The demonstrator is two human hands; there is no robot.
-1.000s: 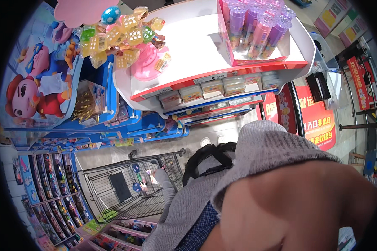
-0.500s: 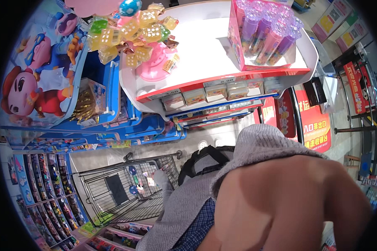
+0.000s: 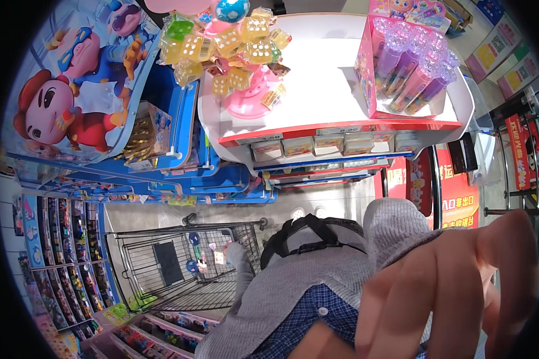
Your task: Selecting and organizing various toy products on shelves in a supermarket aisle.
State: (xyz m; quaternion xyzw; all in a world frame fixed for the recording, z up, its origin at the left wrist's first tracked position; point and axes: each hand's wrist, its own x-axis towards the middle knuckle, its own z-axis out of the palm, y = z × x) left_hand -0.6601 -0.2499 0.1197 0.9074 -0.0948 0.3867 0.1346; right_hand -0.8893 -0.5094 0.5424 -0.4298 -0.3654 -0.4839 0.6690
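Observation:
My right hand (image 3: 449, 293) looms large at the lower right, close to the camera. Its fingers are bent and partly spread, with no object visible in them; the palm side is hidden. At the lower left, my left hand (image 3: 230, 253) is small and far below, closed at the right side of a black wire shopping cart (image 3: 144, 239). Its fingers are hard to make out. Inside the cart, beside that hand, lie a small white-and-pink packet (image 3: 219, 257) and blue round items (image 3: 191, 265). A dark panel (image 3: 169, 263) sits in the cart's wire frame.
Ahead stands a white display counter (image 3: 317, 72) with a pink box of purple and pink tubes (image 3: 413, 78) and dice-shaped candies (image 3: 233, 48) on a pink stand. Blue shelving with a cartoon panel (image 3: 72, 90) rises on the left. Red signs (image 3: 458, 185) and metal rails are at the right.
My right hand has turned, so that bent fingers now show instead of its broad back. The view has shifted, and the counter appears farther right. My left hand remains at the cart.

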